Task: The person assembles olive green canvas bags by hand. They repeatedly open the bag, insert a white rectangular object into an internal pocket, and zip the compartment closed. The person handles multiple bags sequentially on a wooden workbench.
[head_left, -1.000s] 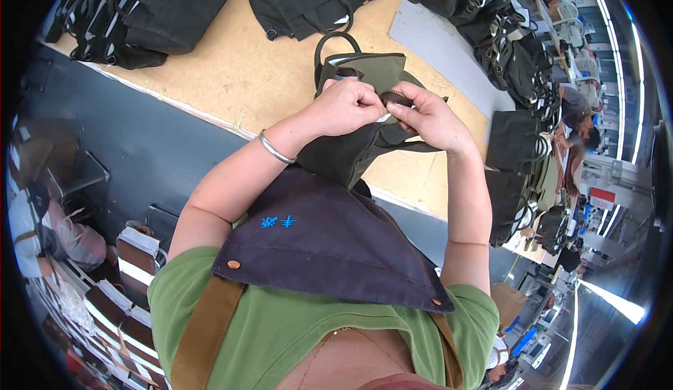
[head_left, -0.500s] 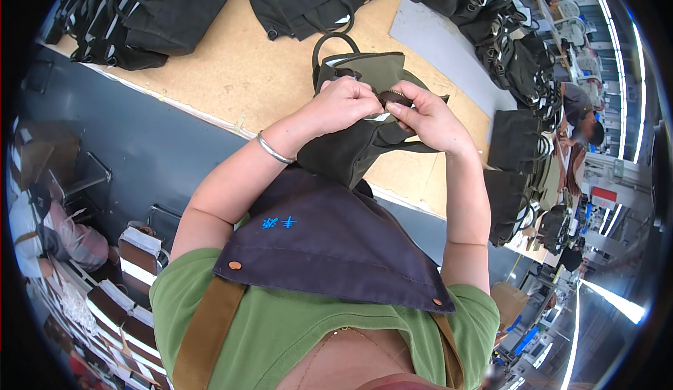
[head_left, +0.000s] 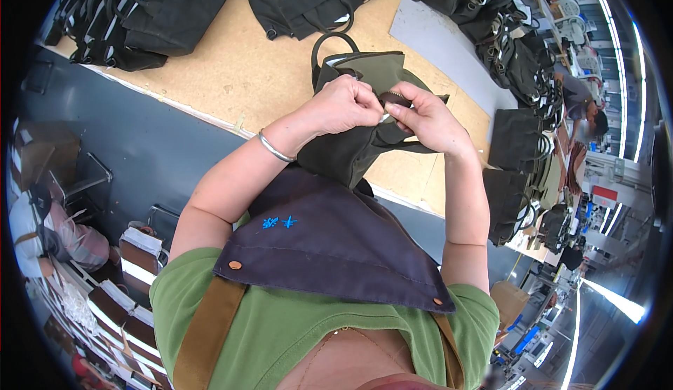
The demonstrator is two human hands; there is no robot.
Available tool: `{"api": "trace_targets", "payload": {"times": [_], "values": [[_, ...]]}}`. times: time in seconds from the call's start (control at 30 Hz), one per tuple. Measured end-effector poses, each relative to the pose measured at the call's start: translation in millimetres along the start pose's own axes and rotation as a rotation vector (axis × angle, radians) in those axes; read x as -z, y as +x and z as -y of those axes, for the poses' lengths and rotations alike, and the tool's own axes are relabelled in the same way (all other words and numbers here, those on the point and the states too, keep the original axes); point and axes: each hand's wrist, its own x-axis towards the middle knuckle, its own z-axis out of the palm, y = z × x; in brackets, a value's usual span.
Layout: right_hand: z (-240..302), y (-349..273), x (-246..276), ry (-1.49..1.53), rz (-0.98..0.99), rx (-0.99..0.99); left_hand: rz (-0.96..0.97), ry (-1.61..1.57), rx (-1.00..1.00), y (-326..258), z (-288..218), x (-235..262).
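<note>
One dark olive fabric bag [head_left: 340,153], soft-sided, rests partly on the smooth tan desk [head_left: 203,67] at centre frame, one looped handle [head_left: 334,35] raised. Right hand [head_left: 425,118]: grip clamped on one curved brown zipper strip [head_left: 397,98] with metal teeth. Left hand [head_left: 348,102]: fingers curled together beside it; cannot tell what they pinch. One flat black bag [head_left: 298,1] lies upper centre; several dark bags [head_left: 175,15], overlapping, occupy upper left.

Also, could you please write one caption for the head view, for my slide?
Right hand pinches the zip of a bag, left hand curled close beside; more bags lie on the table.
</note>
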Motion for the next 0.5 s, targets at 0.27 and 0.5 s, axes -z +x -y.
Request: {"api": "trace_targets", "payload": {"times": [0.27,0.5], "values": [[1.6,2.1,2.6,0.016,-0.042,-0.039,-0.187,0.413,-0.187,-15.7,-3.5,-2.0],[5.9,7.5,13.5,0.012,0.028,-0.152,-0.216,0.572,-0.377,-34.5,-3.1,1.7]]}}
